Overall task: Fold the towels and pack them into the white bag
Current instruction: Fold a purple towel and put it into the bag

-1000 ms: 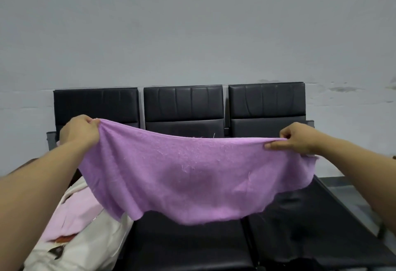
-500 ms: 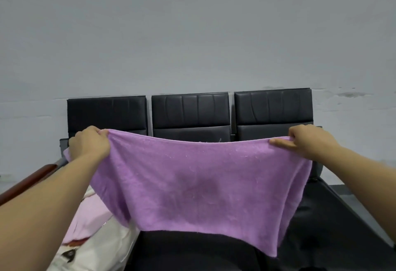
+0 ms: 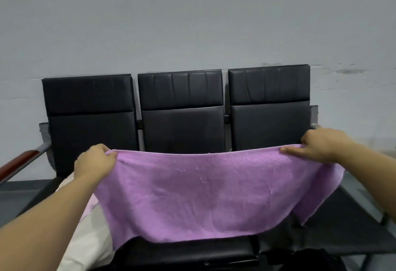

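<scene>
- Since the earlier frames your hands have come lower against the seat backs, and more of those backs now shows above the towel's top edge; the towel's right side, which hung in a long drooping corner half a second ago, now spreads out wider.
- Your left hand (image 3: 95, 161) grips the top left corner of the purple towel (image 3: 210, 195) — fingers curled over the edge, cloth bunched under them.
- Your right hand (image 3: 319, 146) pinches the top right corner, with one finger lying along the top edge and pointing inward.
- Between your two hands the top edge runs nearly straight, dipping only slightly in the middle, and the towel hangs in the air as one open sheet.
- Its bottom edge curves — lowest at the left, rising toward the right, where a corner flap hangs past your right wrist.
- Under your left forearm lies the white bag (image 3: 85, 247) on the left seat, with a patch of pale purple cloth (image 3: 91, 205) showing at its top; whether that cloth is inside the bag you cannot tell from here.
- Behind the towel stands a row of three black seats (image 3: 182, 110) against a grey wall (image 3: 192, 17).
- At the far left a metal armrest with a reddish-brown wooden top (image 3: 19, 165) slants down.
</scene>
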`<action>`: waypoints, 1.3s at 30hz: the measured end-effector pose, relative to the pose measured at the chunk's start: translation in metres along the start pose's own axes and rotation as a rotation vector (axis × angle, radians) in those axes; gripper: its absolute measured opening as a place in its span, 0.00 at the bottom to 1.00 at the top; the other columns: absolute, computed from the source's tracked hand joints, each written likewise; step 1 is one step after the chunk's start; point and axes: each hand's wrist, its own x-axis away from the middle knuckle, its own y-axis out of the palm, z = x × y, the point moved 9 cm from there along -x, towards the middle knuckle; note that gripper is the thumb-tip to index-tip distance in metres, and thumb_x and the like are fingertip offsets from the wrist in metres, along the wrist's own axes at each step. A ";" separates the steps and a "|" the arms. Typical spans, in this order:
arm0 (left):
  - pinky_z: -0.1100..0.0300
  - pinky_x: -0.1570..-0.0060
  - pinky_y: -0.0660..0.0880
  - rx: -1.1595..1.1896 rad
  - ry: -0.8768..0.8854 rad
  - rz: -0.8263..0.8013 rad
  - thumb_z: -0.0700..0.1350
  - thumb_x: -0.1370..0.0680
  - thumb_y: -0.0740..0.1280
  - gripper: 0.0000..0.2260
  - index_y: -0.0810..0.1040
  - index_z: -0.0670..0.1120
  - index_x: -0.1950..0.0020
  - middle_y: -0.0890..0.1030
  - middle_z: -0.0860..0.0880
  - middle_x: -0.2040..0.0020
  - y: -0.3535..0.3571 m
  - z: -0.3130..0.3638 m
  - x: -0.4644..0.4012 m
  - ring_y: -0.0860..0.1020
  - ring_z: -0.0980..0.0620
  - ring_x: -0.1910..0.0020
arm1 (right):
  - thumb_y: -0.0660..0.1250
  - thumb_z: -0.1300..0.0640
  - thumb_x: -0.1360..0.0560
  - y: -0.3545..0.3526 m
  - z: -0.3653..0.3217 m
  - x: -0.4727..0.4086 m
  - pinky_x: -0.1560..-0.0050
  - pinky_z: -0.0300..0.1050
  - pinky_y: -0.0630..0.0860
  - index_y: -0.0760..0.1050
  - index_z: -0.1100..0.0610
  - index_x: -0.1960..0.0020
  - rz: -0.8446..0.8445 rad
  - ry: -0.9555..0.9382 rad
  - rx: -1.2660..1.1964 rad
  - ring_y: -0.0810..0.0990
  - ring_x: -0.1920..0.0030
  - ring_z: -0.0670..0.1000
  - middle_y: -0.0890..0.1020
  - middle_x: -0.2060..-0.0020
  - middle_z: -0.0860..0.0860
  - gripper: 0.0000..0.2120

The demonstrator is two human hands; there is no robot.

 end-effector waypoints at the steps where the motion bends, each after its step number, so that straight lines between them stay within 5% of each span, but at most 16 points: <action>1: 0.51 0.51 0.73 0.006 -0.014 -0.027 0.49 0.19 0.65 0.09 0.81 0.46 0.46 0.82 0.42 0.52 0.004 -0.001 0.003 0.77 0.38 0.50 | 0.48 0.18 0.33 0.004 0.003 0.002 0.66 0.42 0.69 0.78 0.51 0.65 -0.021 0.012 -0.015 0.79 0.64 0.46 0.81 0.63 0.48 0.39; 7: 0.53 0.59 0.74 0.058 0.049 -0.080 0.56 0.22 0.72 0.13 0.82 0.46 0.54 0.81 0.46 0.60 -0.006 0.003 0.020 0.79 0.43 0.58 | 0.44 0.15 0.39 0.009 0.023 0.017 0.57 0.46 0.74 0.80 0.53 0.61 -0.023 0.041 -0.069 0.80 0.60 0.48 0.82 0.62 0.49 0.46; 9: 0.55 0.64 0.72 0.066 0.087 -0.117 0.61 0.25 0.73 0.18 0.82 0.45 0.59 0.82 0.45 0.63 -0.015 0.005 0.026 0.79 0.44 0.61 | 0.45 0.14 0.40 0.008 0.035 0.019 0.51 0.48 0.76 0.82 0.55 0.54 -0.011 0.057 -0.064 0.80 0.54 0.49 0.83 0.53 0.50 0.51; 11: 0.55 0.65 0.72 0.090 0.111 -0.129 0.64 0.27 0.73 0.23 0.82 0.43 0.63 0.82 0.42 0.64 -0.026 0.005 0.029 0.79 0.42 0.62 | 0.44 0.11 0.43 0.009 0.044 0.017 0.49 0.49 0.78 0.84 0.54 0.60 -0.015 0.050 -0.082 0.81 0.56 0.49 0.82 0.41 0.49 0.52; 15: 0.54 0.64 0.73 0.115 0.113 -0.154 0.66 0.29 0.72 0.27 0.81 0.40 0.64 0.82 0.40 0.64 -0.027 0.002 0.025 0.80 0.39 0.60 | 0.43 0.09 0.46 0.016 0.051 0.008 0.51 0.48 0.79 0.83 0.52 0.67 -0.035 0.047 -0.089 0.82 0.59 0.48 0.81 0.36 0.48 0.51; 20: 0.56 0.66 0.69 0.069 0.082 -0.278 0.63 0.28 0.72 0.25 0.78 0.40 0.68 0.76 0.46 0.70 0.025 -0.007 0.014 0.75 0.46 0.67 | 0.46 0.14 0.41 0.049 0.028 -0.011 0.56 0.45 0.75 0.80 0.51 0.63 -0.166 0.087 -0.056 0.80 0.61 0.47 0.83 0.61 0.48 0.44; 24: 0.54 0.66 0.67 -0.023 0.085 -0.313 0.62 0.27 0.74 0.27 0.70 0.43 0.73 0.71 0.47 0.74 0.088 -0.023 -0.007 0.72 0.45 0.70 | 0.44 0.11 0.43 0.105 0.008 -0.047 0.57 0.45 0.80 0.80 0.48 0.59 -0.192 0.104 -0.038 0.80 0.63 0.47 0.82 0.64 0.45 0.46; 31: 0.53 0.58 0.71 -0.054 0.043 -0.322 0.55 0.20 0.69 0.13 0.77 0.48 0.60 0.81 0.45 0.61 0.211 -0.033 -0.062 0.77 0.44 0.60 | 0.53 0.17 0.34 0.230 -0.024 -0.133 0.57 0.47 0.77 0.75 0.49 0.50 -0.279 0.160 -0.070 0.78 0.60 0.48 0.79 0.59 0.47 0.37; 39: 0.45 0.47 0.76 -0.154 0.007 -0.303 0.55 0.19 0.67 0.16 0.82 0.42 0.48 0.80 0.37 0.48 0.339 -0.026 -0.132 0.78 0.34 0.46 | 0.56 0.29 0.24 0.326 -0.046 -0.228 0.47 0.53 0.76 0.70 0.54 0.50 -0.175 0.095 -0.061 0.76 0.43 0.57 0.80 0.48 0.54 0.27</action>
